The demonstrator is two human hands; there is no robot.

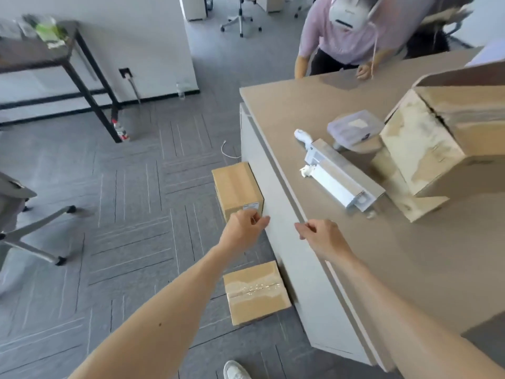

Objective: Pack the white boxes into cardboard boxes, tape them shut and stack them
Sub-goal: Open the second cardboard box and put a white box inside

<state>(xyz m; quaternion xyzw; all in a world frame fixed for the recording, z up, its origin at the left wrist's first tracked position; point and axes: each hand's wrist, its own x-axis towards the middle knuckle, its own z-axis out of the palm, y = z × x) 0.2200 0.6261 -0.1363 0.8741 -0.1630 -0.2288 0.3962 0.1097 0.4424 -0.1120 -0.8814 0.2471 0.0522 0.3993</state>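
Two taped cardboard boxes stand on the carpet beside the table: a tall one (pixel 237 188) farther off and a lower one (pixel 257 292) near my feet. My left hand (pixel 244 228) hangs just above the near top corner of the tall box, fingers loosely curled, holding nothing. My right hand (pixel 319 235) hovers over the table's left edge, fingers also loosely curled and empty. On the table lie long white boxes (pixel 338 177) and an open cardboard box (pixel 426 149) tipped on its side.
The tan table (pixel 300 105) fills the right half. A clear plastic lidded container (pixel 355 127) sits behind the white boxes. Another person leans on the far table edge (pixel 341 36). An office chair base (pixel 32 228) stands at left, a dark side table (pixel 54 56) at back left.
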